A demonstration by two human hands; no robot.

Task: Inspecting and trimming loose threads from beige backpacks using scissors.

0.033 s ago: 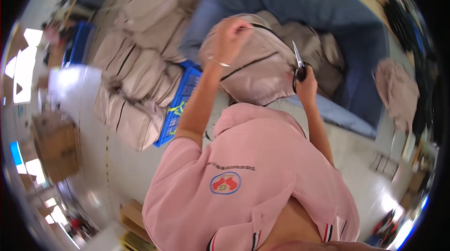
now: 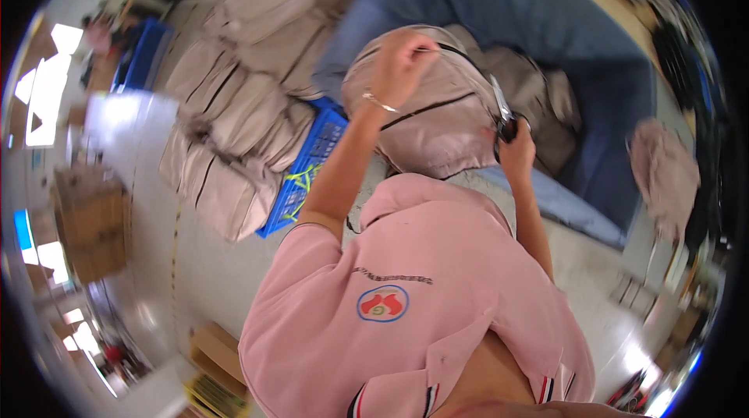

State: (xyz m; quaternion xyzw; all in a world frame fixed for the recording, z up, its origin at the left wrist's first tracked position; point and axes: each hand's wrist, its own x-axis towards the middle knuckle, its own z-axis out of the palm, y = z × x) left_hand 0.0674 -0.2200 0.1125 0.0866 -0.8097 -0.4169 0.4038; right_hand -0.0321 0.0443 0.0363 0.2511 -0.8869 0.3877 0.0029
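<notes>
Scissors [image 2: 505, 115] point forward, long axis leaning left, right hand [image 2: 518, 154] clasping them with curled fingers; left hand [image 2: 402, 63], fingers pressed together, over a beige backpack [image 2: 443, 133].

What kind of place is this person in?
Probably a bag workshop or factory: matching beige bags lie in piles, more sit in a big blue bin, and the right hand holds scissors.

Dark lettering [image 2: 392, 275], too small to read, and a blue-ringed emblem [image 2: 383, 303] stand on the pink shirt [image 2: 437, 235]
</notes>
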